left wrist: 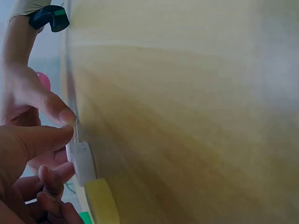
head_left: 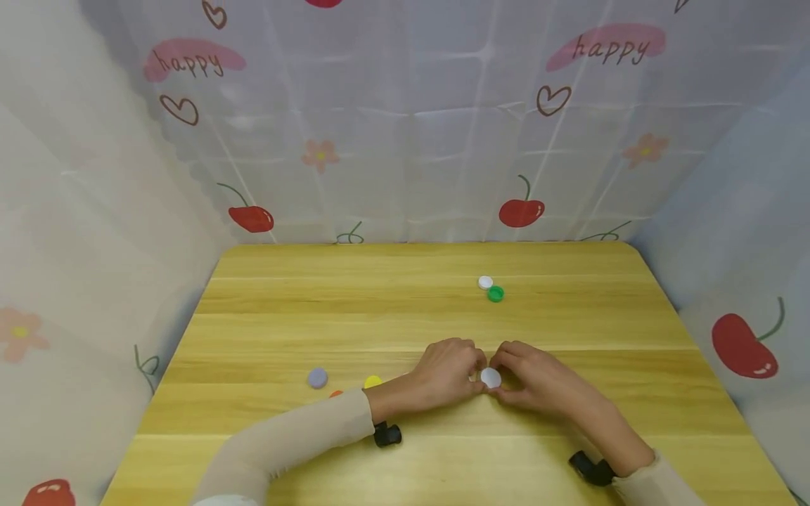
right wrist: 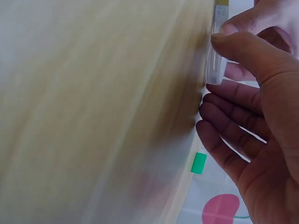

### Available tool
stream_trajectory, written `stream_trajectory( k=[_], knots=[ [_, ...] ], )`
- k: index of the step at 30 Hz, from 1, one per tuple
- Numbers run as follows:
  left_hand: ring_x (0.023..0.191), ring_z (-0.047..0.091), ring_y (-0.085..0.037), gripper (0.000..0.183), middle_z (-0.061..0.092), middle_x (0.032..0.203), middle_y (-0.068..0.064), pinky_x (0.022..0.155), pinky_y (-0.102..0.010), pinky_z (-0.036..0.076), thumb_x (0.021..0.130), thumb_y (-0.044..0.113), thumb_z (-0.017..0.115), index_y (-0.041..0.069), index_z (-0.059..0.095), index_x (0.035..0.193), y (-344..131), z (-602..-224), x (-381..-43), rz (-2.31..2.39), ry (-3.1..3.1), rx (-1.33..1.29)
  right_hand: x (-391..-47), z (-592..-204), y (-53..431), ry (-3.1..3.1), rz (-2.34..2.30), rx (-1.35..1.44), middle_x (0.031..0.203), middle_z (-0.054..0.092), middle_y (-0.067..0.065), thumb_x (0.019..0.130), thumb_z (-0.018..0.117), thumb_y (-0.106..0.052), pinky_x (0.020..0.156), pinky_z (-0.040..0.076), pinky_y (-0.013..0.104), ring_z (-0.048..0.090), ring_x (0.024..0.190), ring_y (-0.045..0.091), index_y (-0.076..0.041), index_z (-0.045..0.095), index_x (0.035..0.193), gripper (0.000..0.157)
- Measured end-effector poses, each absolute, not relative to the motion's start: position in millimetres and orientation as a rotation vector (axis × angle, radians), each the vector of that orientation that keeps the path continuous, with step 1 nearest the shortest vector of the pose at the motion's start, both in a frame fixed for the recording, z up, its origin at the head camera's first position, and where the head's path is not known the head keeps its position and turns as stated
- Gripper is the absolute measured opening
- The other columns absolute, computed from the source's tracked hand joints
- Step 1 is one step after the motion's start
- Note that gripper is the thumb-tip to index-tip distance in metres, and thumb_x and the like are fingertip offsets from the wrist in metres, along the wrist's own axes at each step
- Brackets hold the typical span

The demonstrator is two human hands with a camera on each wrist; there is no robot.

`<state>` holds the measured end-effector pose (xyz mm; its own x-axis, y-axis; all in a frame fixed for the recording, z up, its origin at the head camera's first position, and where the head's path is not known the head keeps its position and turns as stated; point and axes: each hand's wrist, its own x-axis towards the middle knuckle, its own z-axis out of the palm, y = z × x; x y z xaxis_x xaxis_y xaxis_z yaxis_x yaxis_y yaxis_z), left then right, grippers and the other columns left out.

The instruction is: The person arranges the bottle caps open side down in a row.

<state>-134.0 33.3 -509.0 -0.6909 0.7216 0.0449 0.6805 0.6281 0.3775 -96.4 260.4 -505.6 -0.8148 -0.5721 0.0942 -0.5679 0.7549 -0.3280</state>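
Observation:
Both hands meet low over the wooden table, right of its middle in the head view. My right hand [head_left: 538,376] pinches a white bottle cap [head_left: 490,378] between thumb and fingers; its pale rim [right wrist: 215,67] shows in the right wrist view. My left hand [head_left: 446,376] faces it, thumb and fingers at a second white cap [left wrist: 84,163], which is mostly hidden by the hand in the head view. The two thumbs come close together where the caps sit side by side. Behind the second cap, a yellow cap [left wrist: 102,200] shows in the left wrist view.
At the back of the table [head_left: 380,302] lie a white cap [head_left: 485,282] and a green cap [head_left: 496,294] side by side. A purple cap [head_left: 318,378] and part of an orange cap [head_left: 336,394] lie by the left forearm. Patterned curtains [head_left: 405,140] surround the table.

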Motion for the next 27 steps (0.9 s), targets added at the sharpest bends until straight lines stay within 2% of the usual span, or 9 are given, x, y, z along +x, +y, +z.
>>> stream_trajectory(
  k=[9, 12, 15, 17, 21, 24, 27],
  knots=[
    [0.077, 0.055, -0.001, 0.026, 0.069, 0.089, 0.010, 0.061, -0.017, 0.041, 0.090, 0.043, 0.087, 0.022, 0.083, 0.106, 33.4, -512.0, -135.3, 0.560, 2.718, 1.142, -96.8, -508.0, 259.1, 2.931, -0.520, -0.931, 0.109, 0.066, -0.013, 0.092, 0.087, -0.043, 0.087, 0.059, 0.030, 0.058, 0.099, 0.002, -0.023, 0.073, 0.111, 0.031],
    [0.081, 0.055, -0.004, 0.036, 0.068, 0.095, 0.010, 0.066, -0.018, 0.041, 0.089, 0.048, 0.087, 0.022, 0.081, 0.112, 30.8, -509.2, -139.4, 0.519, 2.706, 1.138, -101.9, -505.4, 264.5, 2.878, -0.593, -0.827, 0.115, 0.068, -0.011, 0.092, 0.083, -0.054, 0.094, 0.059, 0.037, 0.061, 0.107, 0.007, -0.021, 0.072, 0.119, 0.045],
    [0.089, 0.055, -0.008, 0.049, 0.068, 0.106, 0.007, 0.073, -0.021, 0.043, 0.088, 0.053, 0.087, 0.020, 0.078, 0.124, 28.0, -502.7, -147.4, 0.494, 2.666, 1.127, -115.0, -501.6, 277.4, 2.814, -0.728, -0.644, 0.123, 0.071, -0.002, 0.094, 0.077, -0.061, 0.101, 0.058, 0.046, 0.066, 0.115, 0.015, -0.014, 0.069, 0.130, 0.060],
    [0.094, 0.057, -0.011, 0.055, 0.069, 0.113, 0.004, 0.077, -0.023, 0.047, 0.089, 0.054, 0.085, 0.018, 0.075, 0.131, 27.2, -497.8, -156.2, 0.503, 2.636, 1.105, -128.1, -500.0, 287.2, 2.790, -0.814, -0.518, 0.126, 0.072, 0.004, 0.097, 0.074, -0.060, 0.102, 0.058, 0.050, 0.068, 0.117, 0.021, -0.008, 0.067, 0.134, 0.064],
    [0.107, 0.063, -0.015, 0.057, 0.069, 0.125, 0.000, 0.087, -0.029, 0.054, 0.095, 0.050, 0.080, 0.015, 0.070, 0.140, 33.9, -492.9, -180.5, 0.554, 2.620, 1.009, -156.6, -501.2, 299.9, 2.787, -0.922, -0.396, 0.127, 0.071, 0.015, 0.101, 0.075, -0.046, 0.102, 0.057, 0.053, 0.068, 0.116, 0.029, 0.000, 0.065, 0.135, 0.058],
    [0.115, 0.066, -0.016, 0.054, 0.071, 0.129, -0.003, 0.097, -0.032, 0.057, 0.099, 0.043, 0.078, 0.011, 0.069, 0.141, 45.3, -493.9, -202.4, 0.655, 2.612, 0.899, -176.8, -505.4, 302.0, 2.802, -0.975, -0.353, 0.127, 0.070, 0.021, 0.100, 0.078, -0.035, 0.101, 0.057, 0.053, 0.067, 0.114, 0.033, 0.005, 0.064, 0.136, 0.055],
    [0.120, 0.067, -0.017, 0.049, 0.072, 0.131, -0.005, 0.104, -0.035, 0.056, 0.101, 0.036, 0.076, 0.009, 0.069, 0.141, 56.8, -497.3, -222.6, 0.756, 2.609, 0.785, -194.2, -509.9, 299.9, 2.802, -1.041, -0.276, 0.125, 0.070, 0.022, 0.101, 0.078, -0.028, 0.099, 0.056, 0.049, 0.067, 0.111, 0.031, 0.005, 0.064, 0.137, 0.051]
  ],
)
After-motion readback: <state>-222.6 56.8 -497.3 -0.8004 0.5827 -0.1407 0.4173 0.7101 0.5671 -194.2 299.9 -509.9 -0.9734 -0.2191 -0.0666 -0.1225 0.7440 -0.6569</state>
